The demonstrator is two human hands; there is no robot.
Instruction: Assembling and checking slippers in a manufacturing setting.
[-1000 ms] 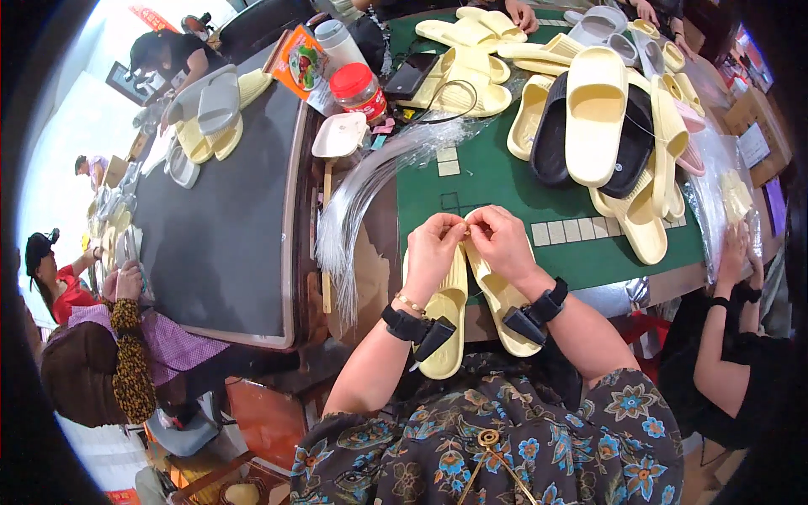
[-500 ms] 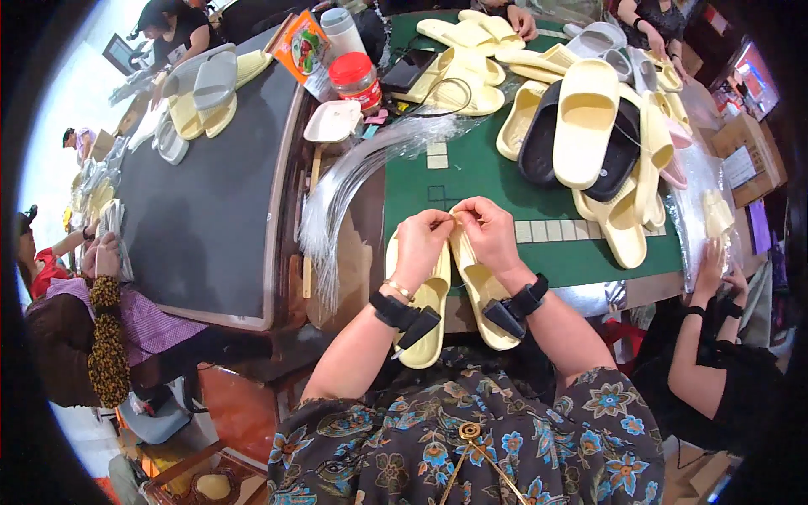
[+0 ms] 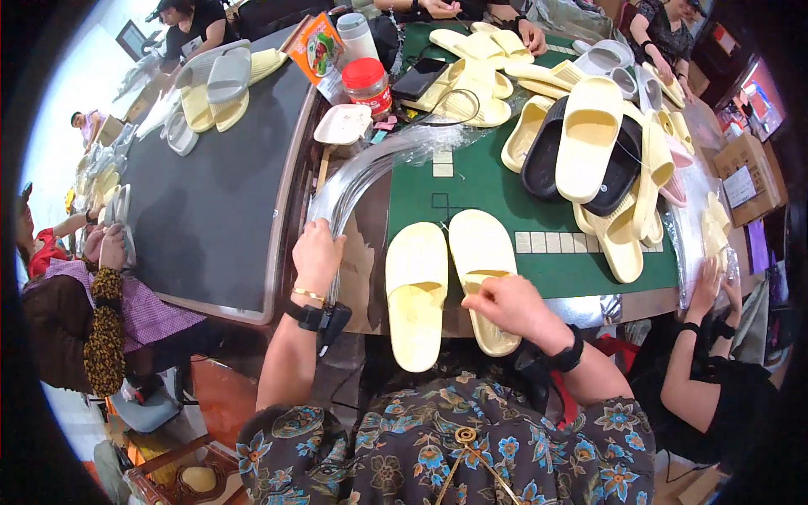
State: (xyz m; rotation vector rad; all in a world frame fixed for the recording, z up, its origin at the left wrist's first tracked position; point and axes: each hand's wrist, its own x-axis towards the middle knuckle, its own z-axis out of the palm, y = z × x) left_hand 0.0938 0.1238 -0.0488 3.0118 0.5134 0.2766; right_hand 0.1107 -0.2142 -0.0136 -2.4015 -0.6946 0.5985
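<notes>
Two pale yellow slippers lie side by side, toes pointing away from me: a left slipper point(image 3: 416, 269) and a right slipper point(image 3: 478, 240). My right hand point(image 3: 512, 305) is over the right slipper's foot opening, just behind the strap. Its fingers are curled in, and whatever they may pinch is hidden. To the left of the pair, my left hand point(image 3: 319, 256) closes on the near part of a bundle of clear plastic strands point(image 3: 358, 172). Some strands show below that hand. A dark band circles each of my wrists.
A pile of yellow and black slippers point(image 3: 585, 139) stands at the right on the green mat point(image 3: 417, 189). Behind the strands are a red-lidded jar point(image 3: 366, 86), a white dish point(image 3: 342, 124) and a phone point(image 3: 421, 79). Other people work around the tables.
My hands have parted from the slippers' toes. The left moved left to the strands; the right drew back over the right slipper. Both toes are now uncovered.
</notes>
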